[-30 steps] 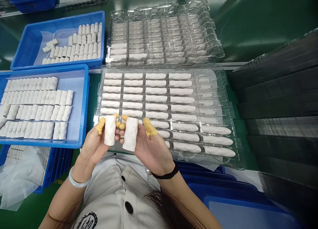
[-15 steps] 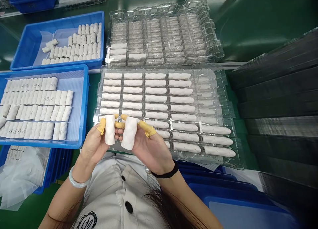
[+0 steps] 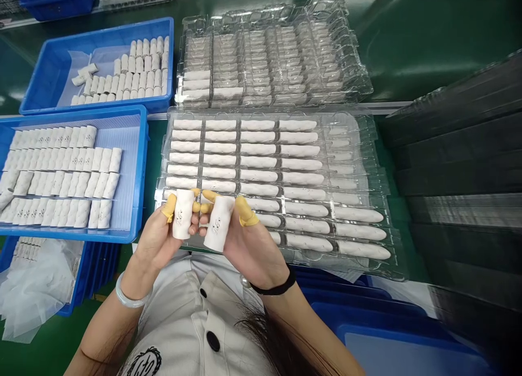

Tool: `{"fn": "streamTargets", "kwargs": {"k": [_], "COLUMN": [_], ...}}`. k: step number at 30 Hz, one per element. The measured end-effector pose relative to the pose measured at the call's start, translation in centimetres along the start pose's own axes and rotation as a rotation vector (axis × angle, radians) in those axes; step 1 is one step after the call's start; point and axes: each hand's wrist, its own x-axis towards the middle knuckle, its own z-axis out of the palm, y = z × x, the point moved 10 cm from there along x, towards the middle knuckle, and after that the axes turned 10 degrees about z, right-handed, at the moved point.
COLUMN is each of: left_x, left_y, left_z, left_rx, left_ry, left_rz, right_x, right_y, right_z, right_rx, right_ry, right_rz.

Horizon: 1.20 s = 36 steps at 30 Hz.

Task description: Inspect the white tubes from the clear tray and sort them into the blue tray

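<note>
My left hand (image 3: 157,232) is closed on a white, bumpy-sided tube (image 3: 183,215) with dark printed marks. In my right hand (image 3: 253,245) is a second white tube (image 3: 220,224), tilted slightly, its dark print also facing up. Yellow finger cots cover the thumbs and some fingertips of both hands. The fingertips of the two hands come together between the tubes. Just beyond them lies a clear plastic tray (image 3: 354,148) with rows of white pieces lying in its slots. What the print says is too small to read.
On the left, a blue bin (image 3: 136,213) holds rows of similar tubes; another blue bin (image 3: 30,96) with more stands behind it. Stacked clear trays (image 3: 346,55) lie at the back. A tall dark stack (image 3: 460,175) rises on the right. Blue trays (image 3: 391,332) sit below the table edge.
Both tubes have been turned in my fingers, so their dark printed marks now face up where plain white showed before. The view has shifted slightly.
</note>
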Motion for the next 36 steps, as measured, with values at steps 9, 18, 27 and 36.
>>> {"fn": "streamTargets", "kwargs": {"k": [9, 18, 27, 36], "left_x": [0.0, 0.3, 0.0, 0.1], "left_y": [-0.1, 0.6, 1.0, 0.5], "left_z": [-0.7, -0.1, 1.0, -0.7], "left_rx": [-0.068, 0.114, 0.032, 0.024], "left_ry": [0.073, -0.056, -0.127, 0.106], "left_rz": [-0.006, 0.071, 0.091, 0.027], "right_x": [-0.1, 0.0, -0.1, -0.2], "right_y": [0.0, 0.4, 0.3, 0.2], "right_z": [0.3, 0.5, 0.3, 1.1], "right_rx": [0.019, 0.008, 0.012, 0.061], "right_ry": [-0.007, -0.015, 0.021, -0.024], "right_rz": [0.038, 0.035, 0.049, 0.040]}}
